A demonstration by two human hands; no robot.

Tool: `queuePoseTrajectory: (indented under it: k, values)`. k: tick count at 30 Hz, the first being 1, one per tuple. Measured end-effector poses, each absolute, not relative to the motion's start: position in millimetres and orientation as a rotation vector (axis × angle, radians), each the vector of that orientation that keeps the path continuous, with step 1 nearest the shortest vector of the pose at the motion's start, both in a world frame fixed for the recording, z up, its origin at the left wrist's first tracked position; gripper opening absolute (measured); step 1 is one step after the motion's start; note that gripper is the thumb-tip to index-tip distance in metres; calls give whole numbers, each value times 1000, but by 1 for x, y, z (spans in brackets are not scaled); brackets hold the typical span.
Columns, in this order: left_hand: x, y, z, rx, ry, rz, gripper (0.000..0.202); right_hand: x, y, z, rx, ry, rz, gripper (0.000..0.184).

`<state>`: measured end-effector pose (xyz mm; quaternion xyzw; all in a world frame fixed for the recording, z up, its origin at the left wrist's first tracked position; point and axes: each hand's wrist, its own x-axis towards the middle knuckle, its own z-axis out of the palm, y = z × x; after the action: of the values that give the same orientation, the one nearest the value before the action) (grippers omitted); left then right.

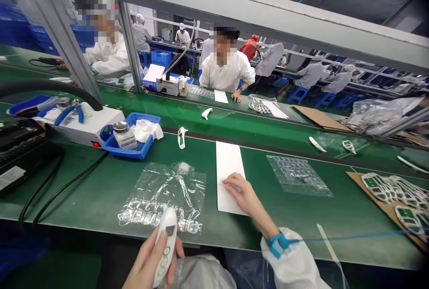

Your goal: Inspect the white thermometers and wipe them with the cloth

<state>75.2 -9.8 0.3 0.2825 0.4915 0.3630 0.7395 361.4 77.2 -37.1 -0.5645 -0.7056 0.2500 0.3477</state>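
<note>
Left fingers curl around a slim white plastic digital thermometer at six o'clock: light, smooth, best gripped by its sides. Right fingers, spread and empty, rest on a white paper sheet at five o'clock on the green bench.

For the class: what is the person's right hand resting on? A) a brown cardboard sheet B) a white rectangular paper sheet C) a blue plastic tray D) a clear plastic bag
B. The right hand lies on the white rectangular paper sheet, while the left hand grips a white handheld device.
</note>
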Motion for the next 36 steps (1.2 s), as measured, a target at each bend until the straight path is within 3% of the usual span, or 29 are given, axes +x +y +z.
queuePoseTrajectory:
  k: [9, 19, 25, 29, 36]
  values:
    - [74, -5, -12, 428, 1043, 906, 46, 370, 102, -52, -1538, -1903, 635, 13]
    - [68, -9, -16, 365, 967, 917, 47, 355, 88, -55, -1711, -2015, 290, 15]
    - [69, -14, -14, 282, 897, 974, 52, 365, 83, -55, -1778, -1958, 270, 10]
    - [67, -14, -12, 222, 864, 974, 49, 331, 67, -33, -1568, -1854, 477, 16]
    - [71, -17, -16, 276, 939, 1005, 49, 225, 19, 18, -1179, -1890, 1199, 20]
